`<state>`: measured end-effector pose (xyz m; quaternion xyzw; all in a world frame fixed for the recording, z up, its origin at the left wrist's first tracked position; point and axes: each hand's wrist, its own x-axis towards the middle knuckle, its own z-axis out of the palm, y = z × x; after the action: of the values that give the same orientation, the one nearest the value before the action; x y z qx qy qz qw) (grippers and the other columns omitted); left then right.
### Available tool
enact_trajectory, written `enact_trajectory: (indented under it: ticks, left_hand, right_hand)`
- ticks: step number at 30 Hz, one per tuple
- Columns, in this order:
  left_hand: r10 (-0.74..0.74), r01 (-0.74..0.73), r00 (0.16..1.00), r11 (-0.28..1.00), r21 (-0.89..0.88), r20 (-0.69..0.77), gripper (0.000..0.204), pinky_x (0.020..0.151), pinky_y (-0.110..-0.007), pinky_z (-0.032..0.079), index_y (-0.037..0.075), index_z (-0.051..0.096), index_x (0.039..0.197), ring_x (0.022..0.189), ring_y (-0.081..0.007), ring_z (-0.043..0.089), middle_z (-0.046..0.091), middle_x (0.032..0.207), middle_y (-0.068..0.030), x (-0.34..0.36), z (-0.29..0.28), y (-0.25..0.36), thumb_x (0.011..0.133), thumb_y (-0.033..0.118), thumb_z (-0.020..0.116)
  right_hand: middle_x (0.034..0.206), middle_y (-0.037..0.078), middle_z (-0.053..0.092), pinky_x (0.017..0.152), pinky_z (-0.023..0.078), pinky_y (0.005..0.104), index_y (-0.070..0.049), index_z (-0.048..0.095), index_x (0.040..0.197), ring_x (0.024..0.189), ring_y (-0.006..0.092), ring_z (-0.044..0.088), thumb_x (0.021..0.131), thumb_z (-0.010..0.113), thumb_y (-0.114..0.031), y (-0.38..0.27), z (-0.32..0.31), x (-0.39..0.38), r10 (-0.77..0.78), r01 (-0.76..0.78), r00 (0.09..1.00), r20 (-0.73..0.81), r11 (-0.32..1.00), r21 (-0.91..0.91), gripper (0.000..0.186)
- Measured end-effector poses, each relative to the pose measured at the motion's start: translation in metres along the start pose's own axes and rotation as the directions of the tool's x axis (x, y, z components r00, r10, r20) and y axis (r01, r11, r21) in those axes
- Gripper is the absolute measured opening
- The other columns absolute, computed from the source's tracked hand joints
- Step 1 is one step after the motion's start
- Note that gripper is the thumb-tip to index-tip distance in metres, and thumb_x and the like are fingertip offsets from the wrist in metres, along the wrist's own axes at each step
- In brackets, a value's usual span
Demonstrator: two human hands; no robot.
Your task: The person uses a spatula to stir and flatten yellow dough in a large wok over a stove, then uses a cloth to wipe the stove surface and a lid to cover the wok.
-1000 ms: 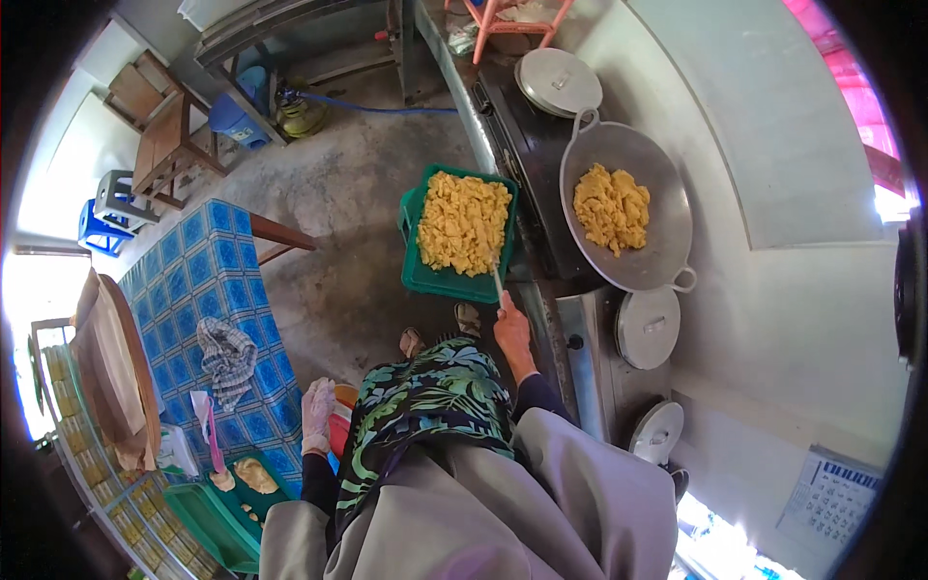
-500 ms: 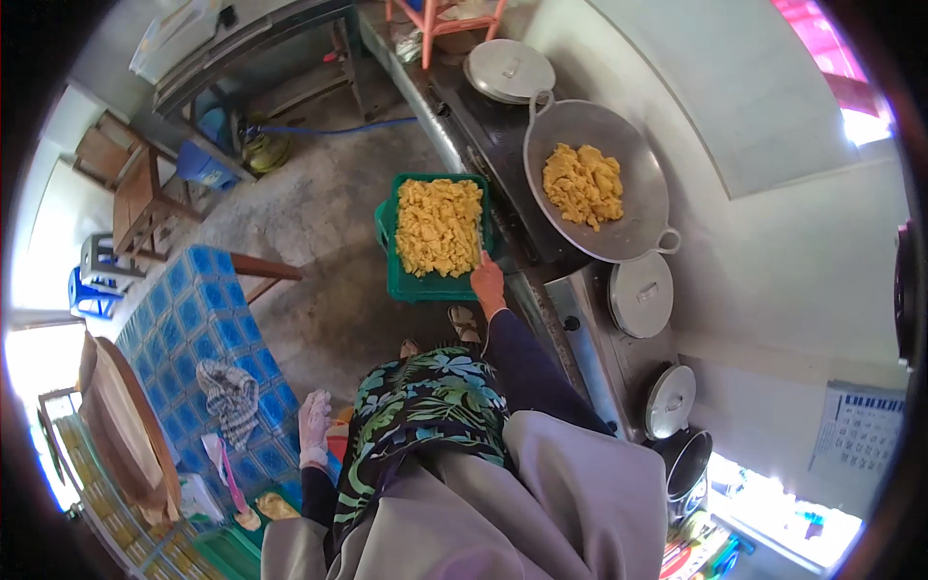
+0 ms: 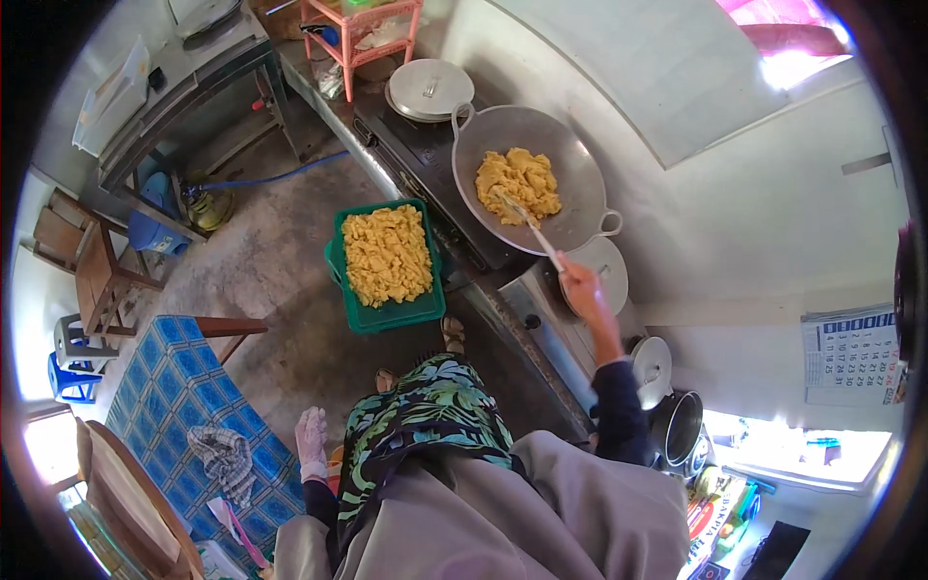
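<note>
concrete floor (image 3: pixel 261 280), big wok (image 3: pixel 580 174) on the stove (image 3: pixel 411 142)

right hand (image 3: pixel 583 287) is wrapped round a pale spatula (image 3: pixel 548 247), tip in the yellow mash (image 3: pixel 522 176) inside the wok. gloved left hand (image 3: pixel 312 443) hangs near the blue tablecloth (image 3: pixel 184 391), can't tell if it's gripping anything. green tray (image 3: pixel 394 316) with similar mash (image 3: pixel 387 256) sits beside the stove.

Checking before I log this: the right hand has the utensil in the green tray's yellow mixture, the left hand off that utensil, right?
No: the head view shows the right hand has the utensil in the yellow mixture in the wok, not the green tray; the left hand is off that utensil.
</note>
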<state>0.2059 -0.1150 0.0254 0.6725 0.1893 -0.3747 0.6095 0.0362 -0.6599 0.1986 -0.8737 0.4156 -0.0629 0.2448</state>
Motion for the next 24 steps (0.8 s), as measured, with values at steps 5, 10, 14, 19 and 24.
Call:
enact_trajectory:
  ticks: [5,10,14,19,24]
  left_hand:
    - [0.093,-0.095,0.995,0.994,0.052,0.031,0.017,0.043,-0.017,0.029,0.011,0.055,0.094,0.053,-0.0018,0.043,0.053,0.072,0.0062,0.023,0.017,0.005,0.087,0.027,0.056]
    - [0.053,-0.053,0.998,0.999,0.014,-0.023,0.018,0.043,-0.017,0.030,0.011,0.056,0.096,0.054,-0.0016,0.043,0.056,0.075,0.0050,0.018,0.060,0.013,0.089,0.027,0.054]
    - [0.034,-0.033,0.996,0.999,0.018,-0.081,0.020,0.043,-0.018,0.030,0.010,0.055,0.096,0.054,-0.0032,0.044,0.058,0.078,0.0021,-0.004,0.101,0.022,0.089,0.029,0.054]
    - [-0.012,0.011,0.990,1.000,-0.005,-0.139,0.016,0.043,-0.018,0.031,0.010,0.056,0.092,0.052,-0.0025,0.043,0.056,0.073,0.0042,-0.013,0.128,-0.002,0.089,0.025,0.053]
    - [-0.040,0.040,0.994,0.999,-0.003,-0.100,0.016,0.044,-0.018,0.032,0.010,0.058,0.091,0.053,-0.0024,0.043,0.056,0.073,0.0050,-0.011,0.163,-0.002,0.089,0.024,0.053]
  right_hand:
    - [0.097,0.018,0.063,0.078,0.048,0.0454,-0.009,0.061,0.105,0.090,0.0357,0.060,0.086,0.047,-0.019,0.033,-0.023,0.074,-0.027,0.175,0.953,0.301,0.862,-0.476,0.026]
    - [0.096,0.018,0.063,0.077,0.047,0.0470,-0.004,0.062,0.096,0.090,0.0354,0.061,0.088,0.044,-0.022,0.022,0.035,0.108,-0.038,0.133,0.975,0.218,0.888,-0.440,0.027]
    - [0.098,0.017,0.063,0.079,0.047,0.0466,-0.004,0.063,0.097,0.092,0.0344,0.060,0.089,0.041,-0.023,0.040,0.027,0.126,0.040,0.081,0.958,0.284,0.913,-0.400,0.030]
    - [0.105,0.015,0.062,0.082,0.046,0.0443,-0.011,0.061,0.107,0.098,0.0333,0.058,0.085,0.047,-0.020,0.041,0.012,0.117,-0.077,0.179,0.929,0.361,0.950,-0.258,0.028]
    - [0.103,0.013,0.063,0.083,0.047,0.0434,-0.015,0.062,0.107,0.097,0.0325,0.059,0.086,0.044,-0.024,0.015,0.031,0.162,0.119,-0.006,0.940,0.320,0.943,-0.333,0.029]
